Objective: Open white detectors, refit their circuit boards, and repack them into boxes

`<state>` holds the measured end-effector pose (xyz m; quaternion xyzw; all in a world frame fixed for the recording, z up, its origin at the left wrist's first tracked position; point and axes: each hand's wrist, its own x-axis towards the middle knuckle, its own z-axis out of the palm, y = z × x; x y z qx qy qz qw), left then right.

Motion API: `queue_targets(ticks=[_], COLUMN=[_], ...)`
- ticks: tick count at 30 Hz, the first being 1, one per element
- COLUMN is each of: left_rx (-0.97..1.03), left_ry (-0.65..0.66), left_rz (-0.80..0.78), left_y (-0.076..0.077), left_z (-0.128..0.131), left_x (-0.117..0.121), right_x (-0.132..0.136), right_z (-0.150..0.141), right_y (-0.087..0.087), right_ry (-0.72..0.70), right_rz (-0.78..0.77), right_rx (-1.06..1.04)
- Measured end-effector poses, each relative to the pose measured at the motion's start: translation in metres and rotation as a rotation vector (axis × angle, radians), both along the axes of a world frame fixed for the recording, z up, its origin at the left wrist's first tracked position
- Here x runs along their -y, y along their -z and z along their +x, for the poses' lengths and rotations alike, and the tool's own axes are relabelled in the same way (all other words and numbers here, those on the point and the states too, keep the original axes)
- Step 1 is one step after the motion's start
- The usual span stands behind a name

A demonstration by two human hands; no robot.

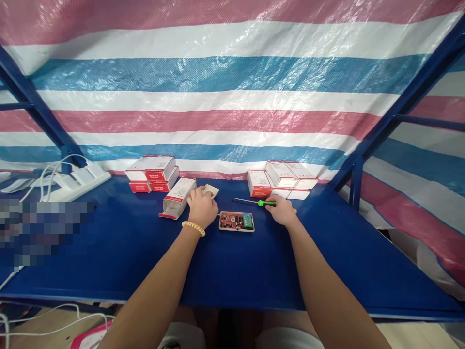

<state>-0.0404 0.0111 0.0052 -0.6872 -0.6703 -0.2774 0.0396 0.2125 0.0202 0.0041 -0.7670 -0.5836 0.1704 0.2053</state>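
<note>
My left hand (202, 208), with a beaded bracelet at the wrist, grips a cream plastic cover (210, 191) beyond an opened device. That device (237, 222) lies face up on the table, showing a red circuit board and a green battery at its right end. In my right hand (282, 210) is a screwdriver (262, 202) with a green and black handle. Its thin shaft points left, just above the device. Close by my left hand lies a white and red carton (178, 198) whose near end flap is open.
Stacked white and red cartons (160, 167) stand at the back left, and more cartons (281, 173) at the back right. A white power strip (83, 182) with plugs and cables lies far left. Blue metal posts (356, 179) and a striped tarp (232, 102) bound the blue table (254, 276).
</note>
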Motion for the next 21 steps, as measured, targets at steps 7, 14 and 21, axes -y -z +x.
queue_targets(ticks=[7,14,21], left_rx=[0.125,0.067,-0.028], left_ry=[0.445,0.740,0.815], left_rz=[-0.006,-0.175,-0.269], left_y=[-0.009,-0.017,-0.018], left_z=[-0.007,-0.009,-0.008], left_x=[-0.001,0.005,0.010], right_x=[0.000,0.009,0.018], right_z=[-0.003,-0.023,-0.040], right_y=[0.004,0.003,0.001], right_ry=[0.055,-0.266,-0.552], right_rz=[0.149,0.595,0.518], right_rx=[0.009,-0.220,-0.138])
